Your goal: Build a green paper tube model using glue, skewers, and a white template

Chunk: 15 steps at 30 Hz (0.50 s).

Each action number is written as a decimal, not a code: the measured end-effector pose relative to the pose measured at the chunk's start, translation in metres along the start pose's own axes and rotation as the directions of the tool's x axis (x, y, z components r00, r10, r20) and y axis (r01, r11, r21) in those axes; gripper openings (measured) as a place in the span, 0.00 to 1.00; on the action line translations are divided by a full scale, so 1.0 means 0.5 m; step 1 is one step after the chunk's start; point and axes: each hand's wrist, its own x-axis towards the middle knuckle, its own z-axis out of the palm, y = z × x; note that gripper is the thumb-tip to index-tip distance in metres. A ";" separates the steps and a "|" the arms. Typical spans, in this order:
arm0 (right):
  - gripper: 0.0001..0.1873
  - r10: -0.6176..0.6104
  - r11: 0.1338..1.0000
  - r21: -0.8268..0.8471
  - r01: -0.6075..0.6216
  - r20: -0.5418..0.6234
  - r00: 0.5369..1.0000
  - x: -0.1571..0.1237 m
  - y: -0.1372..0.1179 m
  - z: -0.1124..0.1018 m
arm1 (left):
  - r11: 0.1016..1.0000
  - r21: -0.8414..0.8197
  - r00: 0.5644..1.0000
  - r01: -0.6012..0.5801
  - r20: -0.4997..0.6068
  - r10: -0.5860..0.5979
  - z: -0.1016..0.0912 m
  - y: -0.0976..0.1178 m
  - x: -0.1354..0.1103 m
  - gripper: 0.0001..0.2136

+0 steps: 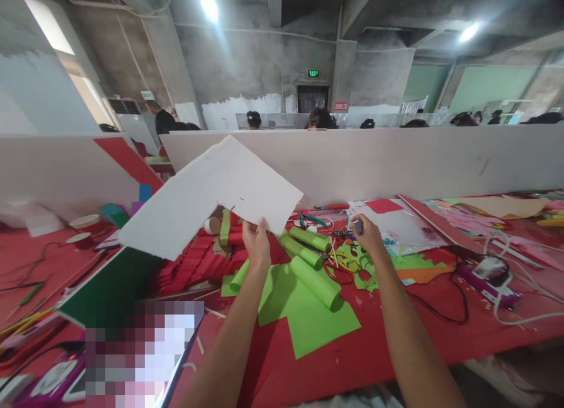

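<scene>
My left hand (257, 243) is closed on the lower edge of a white, bent-shaped board (194, 187), thumb in front. The board is held up in the air, above red pleated paper (187, 264) and green paper rolls (315, 281). Two short dark marks show on its face near my fingers. To the right, my right hand (369, 234) is closed around a short, dark, pen-like thing (360, 226); its exact kind is not clear. Below that hand lie cut green paper scraps (368, 270) and scissors with red and yellow handles (339, 273).
Flat green paper (315, 331) covers part of the red table (282, 378). A dark green board (110, 284) and a pixelated screen (150, 355) are at left. Purple power strips (489, 284) with cables lie on both sides. A white partition (374, 161) stands behind, with people beyond.
</scene>
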 end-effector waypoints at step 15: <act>0.29 0.237 0.867 0.458 -0.195 -0.036 0.971 0.008 0.002 0.007 | 1.000 -0.010 0.999 0.005 -0.032 -0.005 0.005 0.023 -0.010 0.22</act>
